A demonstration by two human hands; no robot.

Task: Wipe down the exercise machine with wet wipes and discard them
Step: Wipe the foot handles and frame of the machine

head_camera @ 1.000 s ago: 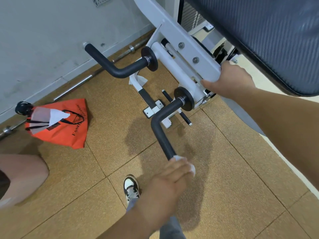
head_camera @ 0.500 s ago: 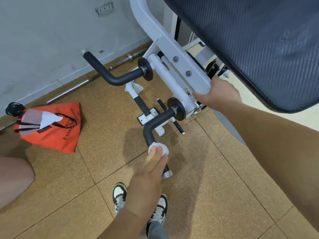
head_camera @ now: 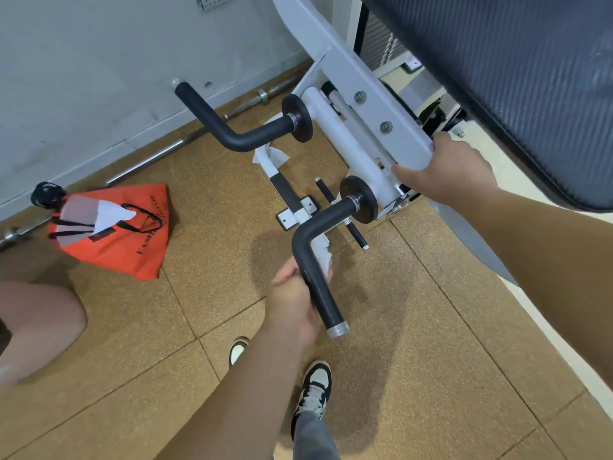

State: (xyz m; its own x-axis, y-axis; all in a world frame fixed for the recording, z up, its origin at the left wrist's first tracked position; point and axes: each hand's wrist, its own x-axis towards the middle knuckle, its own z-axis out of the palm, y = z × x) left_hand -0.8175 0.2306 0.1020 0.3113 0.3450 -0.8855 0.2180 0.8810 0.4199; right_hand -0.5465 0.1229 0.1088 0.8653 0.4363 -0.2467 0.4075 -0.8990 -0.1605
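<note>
The exercise machine has a white steel arm (head_camera: pixel 374 104), a dark padded seat (head_camera: pixel 517 78) and two bent black handles. The near handle (head_camera: pixel 321 293) points toward me. My left hand (head_camera: pixel 295 303) reaches under this handle from the left and wraps a white wet wipe (head_camera: pixel 323 257) around its underside; part of the wipe shows on the handle's right side. My right hand (head_camera: pixel 444 171) grips the lower end of the white arm. The far handle (head_camera: pixel 229 127) is untouched.
An orange tote bag (head_camera: pixel 132 240) holding a wipes pack (head_camera: pixel 96 214) lies on the cork-tile floor at the left. A barbell (head_camera: pixel 159 154) lies along the wall. Another person's leg (head_camera: pixel 39 330) is at the left edge. My shoes (head_camera: pixel 313 390) stand below the handle.
My left hand with the wipe slid up from the handle's tip toward its bend, then turned from on top of the grip to underneath it. My right hand kept its hold on the white arm.
</note>
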